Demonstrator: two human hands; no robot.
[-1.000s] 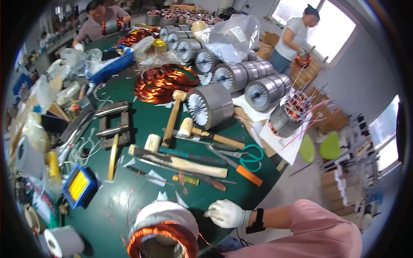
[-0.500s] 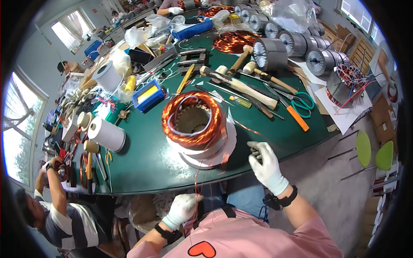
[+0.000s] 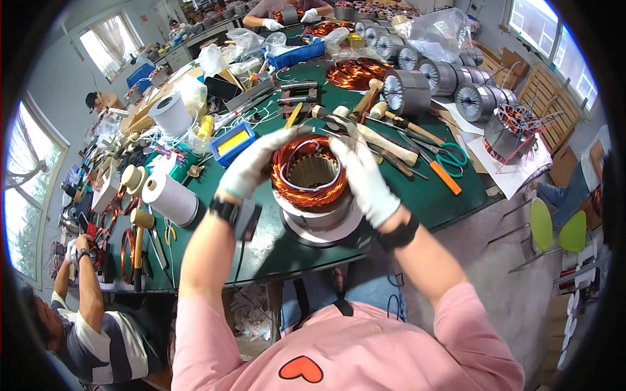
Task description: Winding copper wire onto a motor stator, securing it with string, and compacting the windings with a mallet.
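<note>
Both hands have come up from the counter edge since half a second ago and now lie on the motor stator (image 3: 312,189), which stands in the same place on the green counter (image 3: 450,195), close to its near edge. The stator is a short grey metal cylinder with a hollow ribbed bore, and a thick ring of shiny copper wire winding (image 3: 293,189) swells out around its top. It sits on a round pale disc.

The left hand (image 3: 255,163), in a white knitted glove, is curved over the left side of the copper ring, fingers stretched along the top edge. The right hand (image 3: 365,173), gloved the same way, presses on the right side with fingers partly bent. Each grip is half closed around the winding, so the coil is held between the two palms. Both wrists carry a black band.

Just behind the stator lie wooden mallets (image 3: 385,140) with round heads, and scissors with green handles (image 3: 450,155) beside an orange-handled tool (image 3: 445,177). A white roll of cord (image 3: 171,199) stands to the left, and a blue tray with yellow content (image 3: 233,142) behind it. Further back, ribbed grey motor housings (image 3: 407,91) stand in a row.

At the lower left, another person in a striped shirt (image 3: 104,339) sits near the counter.
</note>
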